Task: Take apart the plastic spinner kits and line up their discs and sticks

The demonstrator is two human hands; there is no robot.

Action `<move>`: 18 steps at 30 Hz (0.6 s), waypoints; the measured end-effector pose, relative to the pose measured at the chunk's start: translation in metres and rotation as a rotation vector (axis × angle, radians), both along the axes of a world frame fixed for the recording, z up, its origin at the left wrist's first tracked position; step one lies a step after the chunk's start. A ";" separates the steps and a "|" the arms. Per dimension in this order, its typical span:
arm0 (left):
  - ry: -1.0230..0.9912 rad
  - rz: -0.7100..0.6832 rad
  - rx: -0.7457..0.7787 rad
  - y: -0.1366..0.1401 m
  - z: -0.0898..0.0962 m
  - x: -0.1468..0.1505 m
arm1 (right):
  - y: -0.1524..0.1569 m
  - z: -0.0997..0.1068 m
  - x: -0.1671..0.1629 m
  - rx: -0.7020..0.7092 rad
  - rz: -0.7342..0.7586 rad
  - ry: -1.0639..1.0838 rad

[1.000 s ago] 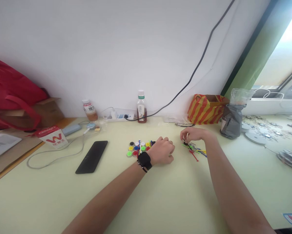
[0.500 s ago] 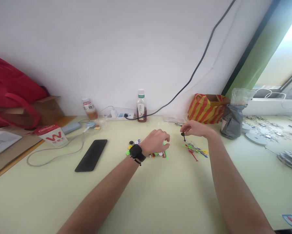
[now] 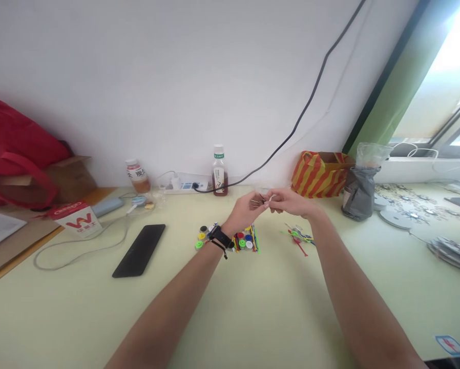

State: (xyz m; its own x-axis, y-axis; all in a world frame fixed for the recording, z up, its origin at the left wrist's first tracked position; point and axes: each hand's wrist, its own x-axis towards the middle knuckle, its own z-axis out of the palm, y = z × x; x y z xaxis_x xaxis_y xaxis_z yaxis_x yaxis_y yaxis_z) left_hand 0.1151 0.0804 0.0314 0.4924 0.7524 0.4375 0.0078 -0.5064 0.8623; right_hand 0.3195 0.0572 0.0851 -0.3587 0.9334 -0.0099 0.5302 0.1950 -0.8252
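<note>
With twelve o'clock toward the wall, the right hand [image 3: 291, 202] has its thumb and fingers pinched together on a small dark piece [image 3: 263, 200], which lies at its nine o'clock, raised above the pale table [image 3: 272, 318]. From the left hand [image 3: 245, 211], the same piece is at two o'clock, right by the fingertips; those fingers are bent toward the thumb, but I cannot tell whether they grip it. The two hands meet at their fingertips, and the piece's exact shape is too small to make out. Coloured discs [image 3: 243, 243] and thin strips [image 3: 255, 242] lie together at the left hand's six o'clock, partly hidden by the wrist and its black watch [image 3: 221, 237]. A loose pile of coloured pieces [image 3: 300, 237] sits at the right hand's five o'clock, apart from it
</note>
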 end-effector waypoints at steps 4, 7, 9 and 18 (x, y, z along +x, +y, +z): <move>-0.037 0.000 -0.040 0.009 -0.003 -0.009 | -0.003 0.005 -0.011 0.006 -0.013 -0.050; -0.054 0.012 -0.064 0.014 -0.003 -0.014 | -0.003 0.006 -0.018 -0.044 0.026 0.064; -0.065 0.016 -0.068 0.014 -0.001 -0.015 | -0.002 0.004 -0.020 -0.076 0.048 0.139; -0.022 -0.027 -0.020 0.011 0.008 -0.018 | 0.003 -0.004 -0.018 -0.089 0.094 0.276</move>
